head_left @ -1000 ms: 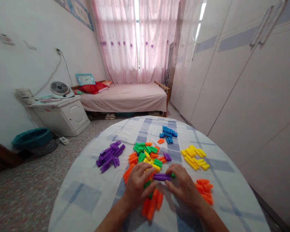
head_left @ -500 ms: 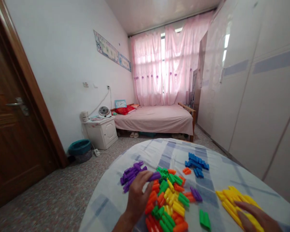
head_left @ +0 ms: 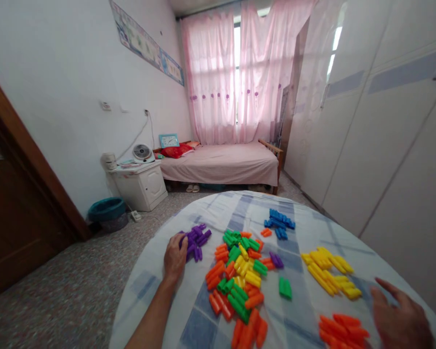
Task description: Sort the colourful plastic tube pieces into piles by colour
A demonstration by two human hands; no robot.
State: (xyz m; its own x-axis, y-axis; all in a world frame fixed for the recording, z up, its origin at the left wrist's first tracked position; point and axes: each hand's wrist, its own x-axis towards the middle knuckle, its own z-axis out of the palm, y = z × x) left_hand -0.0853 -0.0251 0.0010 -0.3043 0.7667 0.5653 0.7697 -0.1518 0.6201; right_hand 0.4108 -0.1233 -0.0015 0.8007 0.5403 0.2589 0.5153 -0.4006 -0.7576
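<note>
At the left of the table, my left hand (head_left: 175, 257) curls its fingers against the near-left edge of a pile of purple plastic building pieces (head_left: 198, 239). The hand partly covers the pieces under its fingertips. My right hand (head_left: 399, 310) is at the lower right, slightly blurred, its thumb and forefinger apart and nothing between them. Beside it lie a group of yellow pieces (head_left: 327, 271) and, nearer, a group of orange pieces (head_left: 341, 331). A mixed heap of green, orange and yellow pieces (head_left: 240, 271) spreads between the hands.
Blue pieces (head_left: 280, 220) form a group at the back of the round table, covered with a checked cloth (head_left: 199, 315). A lone green piece (head_left: 285, 287) lies right of the heap. Beyond stand a bed (head_left: 221, 162), a white cabinet (head_left: 145, 186), a bin (head_left: 107, 209) and a wardrobe (head_left: 366, 121).
My left hand has moved left from the mixed heap to the purple pile with a purple piece. My right hand has drawn off the yellow pieces. The view has tilted down, showing more orange pieces.
</note>
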